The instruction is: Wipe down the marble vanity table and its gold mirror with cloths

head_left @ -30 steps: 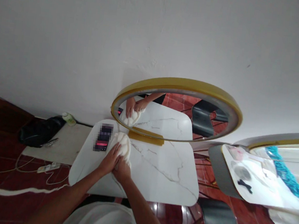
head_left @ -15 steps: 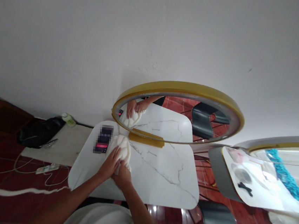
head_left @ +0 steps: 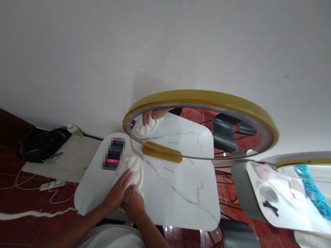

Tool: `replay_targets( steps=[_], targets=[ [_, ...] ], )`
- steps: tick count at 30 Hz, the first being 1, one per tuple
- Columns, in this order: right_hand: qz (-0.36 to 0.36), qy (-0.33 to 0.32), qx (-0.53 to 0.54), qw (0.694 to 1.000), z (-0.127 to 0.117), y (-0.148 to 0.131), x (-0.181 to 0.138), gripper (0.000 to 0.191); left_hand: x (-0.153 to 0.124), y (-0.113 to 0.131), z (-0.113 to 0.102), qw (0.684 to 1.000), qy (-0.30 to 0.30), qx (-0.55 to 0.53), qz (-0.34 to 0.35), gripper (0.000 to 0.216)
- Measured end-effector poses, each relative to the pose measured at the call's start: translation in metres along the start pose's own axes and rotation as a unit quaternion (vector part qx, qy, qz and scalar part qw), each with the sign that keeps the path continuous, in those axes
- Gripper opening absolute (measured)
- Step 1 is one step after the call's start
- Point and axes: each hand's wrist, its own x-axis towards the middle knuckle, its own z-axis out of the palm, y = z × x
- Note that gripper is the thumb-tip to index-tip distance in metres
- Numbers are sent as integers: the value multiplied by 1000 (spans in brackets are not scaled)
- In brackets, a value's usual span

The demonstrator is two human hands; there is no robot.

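A soft, cream-white bundle of what looks like thick chunky yarn [head_left: 135, 168] lies on the left part of a white marbled table [head_left: 176, 195]. My left hand [head_left: 122, 188] rests over its near left side, fingers curved onto it. Against its near right side, my right hand [head_left: 134, 203] is closed, close beside the left one. The exact grip of the right fingertips is hidden. A thick white strand [head_left: 19, 215] runs across the floor at the left up to the table edge. Just left of the bundle, a phone [head_left: 113, 154] with a blurred-out screen lies on the table.
A round gold-framed mirror [head_left: 203, 98] leans at the wall on a yellow base [head_left: 162, 152]. To the right stand a black chair [head_left: 244, 244] and another white table [head_left: 291, 214] with a black bow. At left are a black bag [head_left: 44, 145], a bottle [head_left: 75, 131] and a power strip [head_left: 52, 185].
Both hands and the white bundle have shifted slightly toward my body. The bundle looks a little flatter, and the phone stays in place.
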Motion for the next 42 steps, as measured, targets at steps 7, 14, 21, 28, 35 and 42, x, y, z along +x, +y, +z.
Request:
replay_targets(
  steps=[7, 14, 21, 28, 35, 42],
  targets=[
    [6, 28, -1, 1000, -30, -1, 53, 57, 62, -17, -6, 999, 42, -4, -4, 56],
    [31, 39, -6, 999, -56, -7, 94, 55, 113, -26, -12, 997, 76, 2, -29, 54],
    [43, 34, 7, 998, -64, -11, 101, 53, 124, -31, -16, 998, 67, 0, -24, 55],
    [50, 50, 12, 997, -62, -13, 95, 51, 122, -33, -17, 998, 59, -2, -8, 54],
    [40, 46, 12, 998, -50, -13, 74, 52, 97, -28, -15, 998, 55, 0, -7, 55],
    [27, 29, 13, 999, -15, -12, 16, 53, 25, -15, -1, 999, 35, -8, 6, 57]
  ],
)
